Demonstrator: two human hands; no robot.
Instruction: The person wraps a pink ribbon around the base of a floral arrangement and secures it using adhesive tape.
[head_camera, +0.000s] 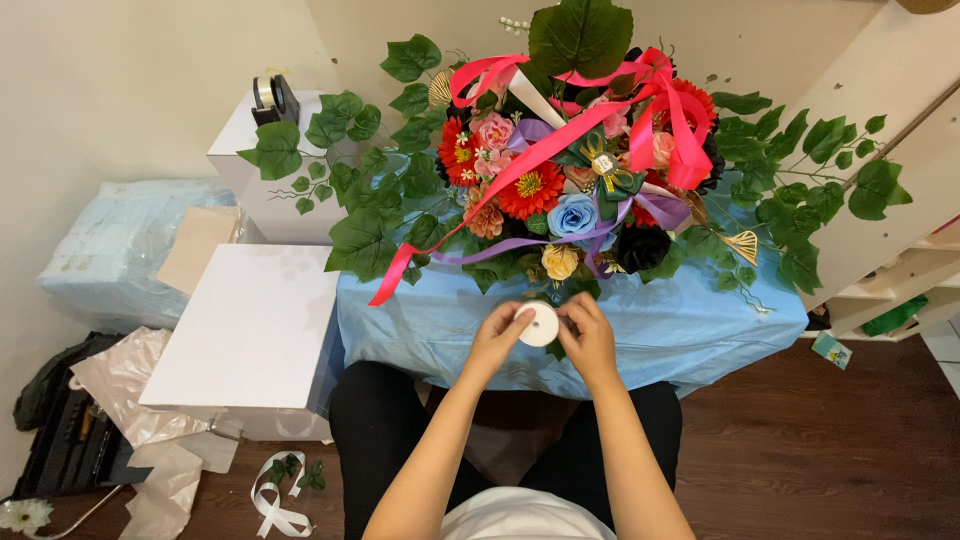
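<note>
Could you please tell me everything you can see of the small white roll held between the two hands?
The white roll is a small round spool, apparently of ribbon or tape, its flat face turned up towards the camera with a darker centre hole. The left hand pinches its left edge and the right hand its right edge. It sits at the near edge of the blue-covered table, just below the flower arrangement. No loose end is visible.

Flower arrangement (575, 170) ahead; open blue tablecloth (700, 330) rightward.
</note>
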